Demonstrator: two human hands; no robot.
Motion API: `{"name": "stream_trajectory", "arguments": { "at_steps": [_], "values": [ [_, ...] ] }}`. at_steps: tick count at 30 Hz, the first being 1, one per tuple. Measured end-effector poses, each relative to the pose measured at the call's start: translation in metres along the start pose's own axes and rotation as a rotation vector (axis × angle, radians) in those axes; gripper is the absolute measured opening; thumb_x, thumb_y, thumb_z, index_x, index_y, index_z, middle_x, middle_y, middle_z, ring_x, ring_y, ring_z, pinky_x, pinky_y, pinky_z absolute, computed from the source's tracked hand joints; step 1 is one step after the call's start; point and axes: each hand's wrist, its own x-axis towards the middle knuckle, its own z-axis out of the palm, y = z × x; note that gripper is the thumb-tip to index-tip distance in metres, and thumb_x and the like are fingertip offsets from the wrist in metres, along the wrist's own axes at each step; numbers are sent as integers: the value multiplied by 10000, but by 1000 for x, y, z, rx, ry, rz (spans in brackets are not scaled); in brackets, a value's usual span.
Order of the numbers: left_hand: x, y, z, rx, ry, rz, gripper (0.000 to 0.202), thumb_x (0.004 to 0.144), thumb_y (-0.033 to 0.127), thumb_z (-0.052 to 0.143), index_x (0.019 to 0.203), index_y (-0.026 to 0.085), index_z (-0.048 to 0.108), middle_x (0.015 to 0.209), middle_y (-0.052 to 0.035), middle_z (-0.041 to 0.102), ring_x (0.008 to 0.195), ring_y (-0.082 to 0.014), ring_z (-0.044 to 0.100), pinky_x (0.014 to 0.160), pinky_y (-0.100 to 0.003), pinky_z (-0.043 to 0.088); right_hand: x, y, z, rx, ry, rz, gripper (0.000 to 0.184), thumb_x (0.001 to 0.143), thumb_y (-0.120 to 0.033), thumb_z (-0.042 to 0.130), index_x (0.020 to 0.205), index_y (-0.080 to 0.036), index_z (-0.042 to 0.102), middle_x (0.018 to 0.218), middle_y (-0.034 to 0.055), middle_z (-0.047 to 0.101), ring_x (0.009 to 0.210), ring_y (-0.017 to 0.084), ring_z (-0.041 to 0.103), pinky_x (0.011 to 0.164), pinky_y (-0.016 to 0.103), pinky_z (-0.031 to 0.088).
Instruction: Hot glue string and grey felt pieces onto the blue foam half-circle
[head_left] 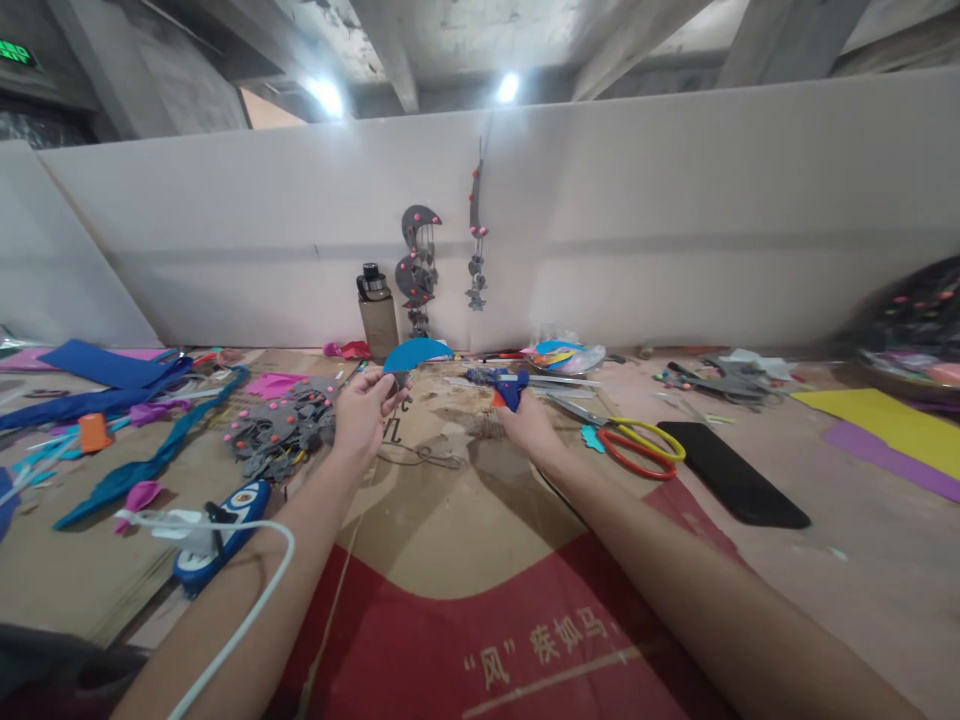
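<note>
Pinched between the fingertips of my left hand [363,408] is a blue crescent-shaped piece [418,352], its curved edge upward. My right hand [529,424] is wrapped around a blue glue gun [512,388] with an orange trigger, to the right of the piece and apart from it. Below and between my hands, a thin dark cord [424,456] lies on the cardboard [431,530]. Left of my left hand sits a pile of grey cut pieces with pink dots [281,425].
Scissors with red and yellow handles [641,447] and a black phone [731,475] lie right. A blue power strip [225,535] with a white cable is by my left forearm. A bottle [377,315] stands behind. Grey ornaments [418,255] hang against the white panel [637,200].
</note>
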Motion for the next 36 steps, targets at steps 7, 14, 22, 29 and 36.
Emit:
{"name": "stream_trajectory", "arguments": {
  "at_steps": [7,14,22,29,36],
  "values": [
    [1,-3,-5,31,90,3,123,645,118,703,735,122,619,717,-31,665,626,-121,664,613,-224,560,-40,-48,-8,658,-27,-208,339,812,-274,431,1135,-176,401,1079,113,611,678,146,623,565,270,503],
    [-1,-5,2,108,136,-46,108,633,101,717,700,104,632,681,-50,666,582,-118,651,603,-229,550,-55,-55,-8,441,-113,-446,267,845,-297,456,1075,-186,531,1007,72,640,744,151,594,737,317,486],
    [-6,-9,6,197,87,-31,114,623,168,735,657,125,636,626,-40,658,542,-128,635,572,-242,539,-54,-52,-6,337,-61,-489,254,875,-306,424,1059,-179,546,977,81,636,887,201,587,846,346,452],
    [-7,-14,3,269,64,18,138,620,220,742,674,140,644,628,-35,665,522,-125,620,548,-240,519,-56,-51,-2,292,-50,-499,290,877,-330,431,1095,-172,539,995,95,625,880,219,579,830,368,453],
    [-11,-11,2,402,49,24,223,630,300,733,746,131,645,642,-44,677,541,-132,629,570,-239,493,-58,-53,-1,272,-38,-498,296,877,-335,424,1102,-178,534,982,110,627,872,239,587,817,396,467]
  ]
}}
